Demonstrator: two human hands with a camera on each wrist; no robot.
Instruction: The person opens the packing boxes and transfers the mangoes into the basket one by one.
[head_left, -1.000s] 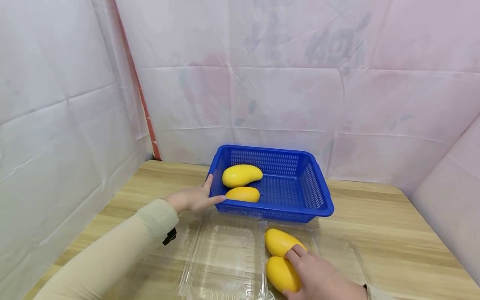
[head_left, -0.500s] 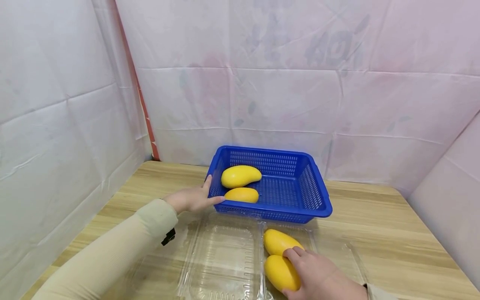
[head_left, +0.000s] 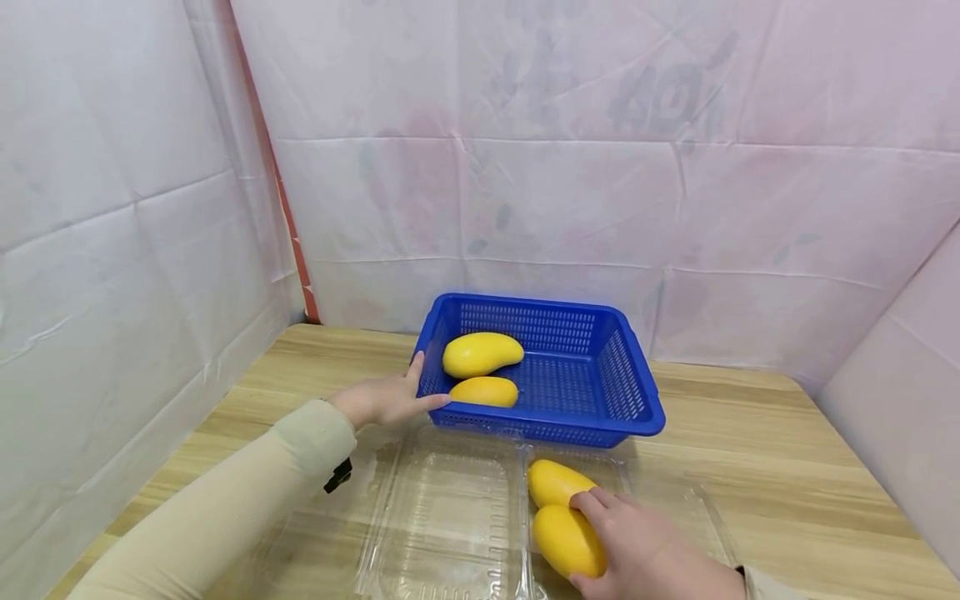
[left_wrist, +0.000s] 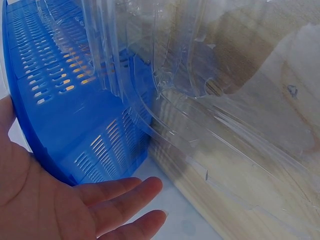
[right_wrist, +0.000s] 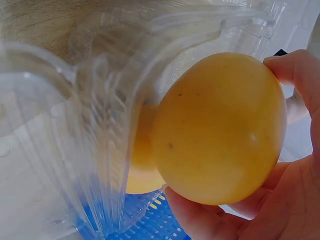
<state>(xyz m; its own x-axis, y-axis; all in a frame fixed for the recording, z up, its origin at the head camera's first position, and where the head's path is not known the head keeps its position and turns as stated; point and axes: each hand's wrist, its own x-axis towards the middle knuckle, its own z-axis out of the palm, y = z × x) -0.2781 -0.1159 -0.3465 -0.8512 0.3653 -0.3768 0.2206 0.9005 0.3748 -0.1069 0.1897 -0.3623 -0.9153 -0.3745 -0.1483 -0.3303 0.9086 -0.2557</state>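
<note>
My right hand (head_left: pixel 645 546) grips a yellow mango (right_wrist: pixel 220 130), thumb on one side and curled fingers on the other. It sits low in the head view, overlapping a second mango (head_left: pixel 553 482) that lies in a clear plastic container at its far end. My left hand (head_left: pixel 386 400) rests at the near left corner of a blue basket (head_left: pixel 637 367), thumb over the rim. In the left wrist view its other fingers (left_wrist: pixel 120 205) extend loosely beside the basket's wall. Inside the basket, a longer mango (head_left: pixel 480 354) lies behind a smaller one (head_left: pixel 486 391).
An open clear plastic clamshell box (head_left: pixel 450 517) lies in front of the basket, left of the mangoes, with transparent lids spread to either side. Wood-grain table (head_left: pixel 780 442) extends to the right. White printed sheets (head_left: pixel 555 200) hang close behind and beside it.
My right hand has shifted slightly right with the mango, which now covers a bit more of the one behind it. The left hand stays at the basket corner.
</note>
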